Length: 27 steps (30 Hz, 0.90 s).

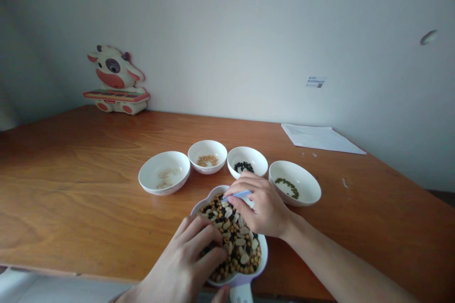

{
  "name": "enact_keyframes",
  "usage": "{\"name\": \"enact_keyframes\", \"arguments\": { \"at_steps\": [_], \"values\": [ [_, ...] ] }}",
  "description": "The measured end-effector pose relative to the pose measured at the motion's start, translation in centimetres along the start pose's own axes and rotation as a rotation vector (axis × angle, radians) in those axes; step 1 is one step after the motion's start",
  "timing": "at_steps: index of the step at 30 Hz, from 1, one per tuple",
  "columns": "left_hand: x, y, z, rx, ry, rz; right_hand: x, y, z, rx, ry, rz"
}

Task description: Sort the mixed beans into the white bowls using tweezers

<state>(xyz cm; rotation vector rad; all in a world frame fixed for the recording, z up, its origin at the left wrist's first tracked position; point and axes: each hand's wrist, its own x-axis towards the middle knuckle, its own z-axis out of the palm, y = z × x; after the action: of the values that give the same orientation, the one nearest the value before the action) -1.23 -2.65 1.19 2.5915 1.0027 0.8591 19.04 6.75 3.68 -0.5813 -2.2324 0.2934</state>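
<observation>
Blue tweezers [242, 194]: clamped between thumb and fingers of the right hand [265, 206], slanted over the mix [235, 236]; the pinch likely suits small, loose pieces.
Left hand [188, 251]: fingers curled over the mix, tips partly hidden, so whether they grip anything cannot be told.
Lobed tray [263, 253]: below both hands, handle [241, 293] towards the person, presumably for closeness.
White bowls: arced just beyond, apparently for short reaches, one kind each: pale pieces [166, 179], tan beans [207, 160], black beans [243, 166], green beans [292, 188].
Table back: cow toy [115, 80] and papers [320, 138], well apart, perhaps out of the way.
</observation>
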Motion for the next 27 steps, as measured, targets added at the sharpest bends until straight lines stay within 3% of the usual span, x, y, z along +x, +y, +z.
{"name": "enact_keyframes", "arguments": {
  "at_steps": [4,27],
  "values": [
    [0.17,0.56,-0.97,0.005,-0.03,-0.032,-0.31,0.38,0.04,-0.01,0.05,0.016],
    [0.46,0.49,-0.76,-0.033,-0.021,-0.044,-0.35,0.61,0.13,-0.017,0.032,0.05]
  ]
}}
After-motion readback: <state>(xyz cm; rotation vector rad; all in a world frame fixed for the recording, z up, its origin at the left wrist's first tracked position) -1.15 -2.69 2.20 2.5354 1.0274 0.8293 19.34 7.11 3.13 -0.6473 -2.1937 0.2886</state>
